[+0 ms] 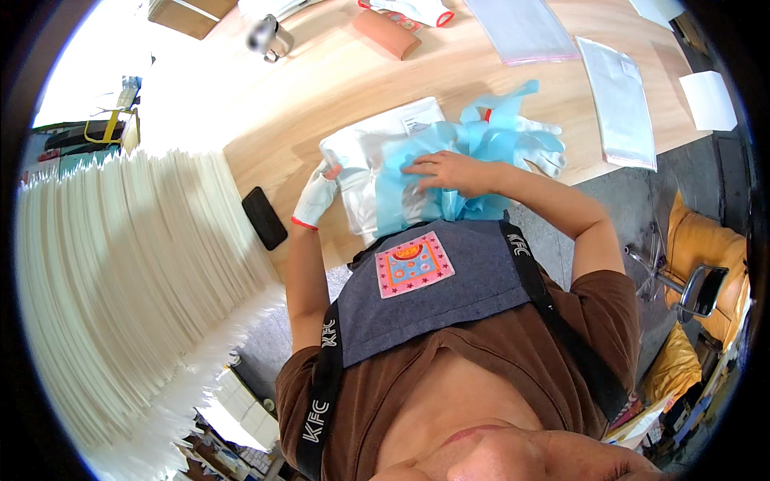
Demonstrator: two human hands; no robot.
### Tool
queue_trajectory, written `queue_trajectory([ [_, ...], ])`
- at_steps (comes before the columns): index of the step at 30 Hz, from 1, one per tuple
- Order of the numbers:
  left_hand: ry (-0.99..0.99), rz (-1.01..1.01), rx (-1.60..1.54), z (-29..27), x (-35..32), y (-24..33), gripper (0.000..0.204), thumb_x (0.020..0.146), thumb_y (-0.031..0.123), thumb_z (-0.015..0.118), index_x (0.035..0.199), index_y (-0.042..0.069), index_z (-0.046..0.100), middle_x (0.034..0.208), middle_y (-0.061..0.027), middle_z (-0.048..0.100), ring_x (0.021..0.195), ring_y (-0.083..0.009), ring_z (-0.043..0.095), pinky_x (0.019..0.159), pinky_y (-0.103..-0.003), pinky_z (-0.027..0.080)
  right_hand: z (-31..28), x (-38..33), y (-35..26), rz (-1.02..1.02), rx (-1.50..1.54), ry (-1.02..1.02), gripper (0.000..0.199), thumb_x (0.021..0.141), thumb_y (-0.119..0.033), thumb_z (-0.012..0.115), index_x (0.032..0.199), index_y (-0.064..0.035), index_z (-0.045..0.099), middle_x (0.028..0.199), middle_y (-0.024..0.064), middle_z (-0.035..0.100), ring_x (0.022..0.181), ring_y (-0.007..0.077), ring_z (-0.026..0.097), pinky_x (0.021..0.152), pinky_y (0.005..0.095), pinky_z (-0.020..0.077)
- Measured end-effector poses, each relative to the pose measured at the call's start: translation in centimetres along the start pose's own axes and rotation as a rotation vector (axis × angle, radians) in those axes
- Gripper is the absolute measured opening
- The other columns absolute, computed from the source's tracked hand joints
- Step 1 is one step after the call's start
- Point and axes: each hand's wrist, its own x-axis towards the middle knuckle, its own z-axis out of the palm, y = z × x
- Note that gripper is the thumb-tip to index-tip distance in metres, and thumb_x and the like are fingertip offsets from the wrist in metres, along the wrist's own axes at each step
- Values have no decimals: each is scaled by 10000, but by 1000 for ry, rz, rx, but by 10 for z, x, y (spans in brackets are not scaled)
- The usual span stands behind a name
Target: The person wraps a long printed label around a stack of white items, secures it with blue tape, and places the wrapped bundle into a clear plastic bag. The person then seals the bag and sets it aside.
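While the bare right hand (449, 170) presses flat, fingers spread and clamped on nothing, on a light blue plastic sheet (417, 180), the white-gloved left hand (317, 196) pinches the edge of a white plastic bag (377, 140) beneath it — both lie near the front edge of the wooden worktop (321, 88). White gloves (537, 144) lie just right of the sheet — a black phone (264, 217) left.
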Motion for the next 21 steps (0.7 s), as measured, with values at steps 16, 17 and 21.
queue_trajectory([
  [16,44,32,112,3,-5,-2,459,897,114,580,1310,-32,444,1219,-60,553,1099,-156,535,935,-290,420,-89,-16,83,744,963,1091,359,845,-112,591,1194,-40,558,1142,99,610,983,246,613,859,346,495],
  [17,41,23,113,7,-5,1,453,896,111,579,1306,-32,448,1219,-61,554,1100,-157,534,936,-290,419,-99,-31,90,805,1273,1244,391,878,-155,585,1239,-19,520,1159,115,600,1001,238,607,869,345,495],
  [21,72,22,140,1,-4,-4,454,895,103,575,1311,-28,447,1221,-63,554,1099,-162,537,936,-292,421,-85,-74,79,609,1046,1099,471,859,-172,616,1290,-44,474,1218,137,566,1074,242,575,921,361,473],
])
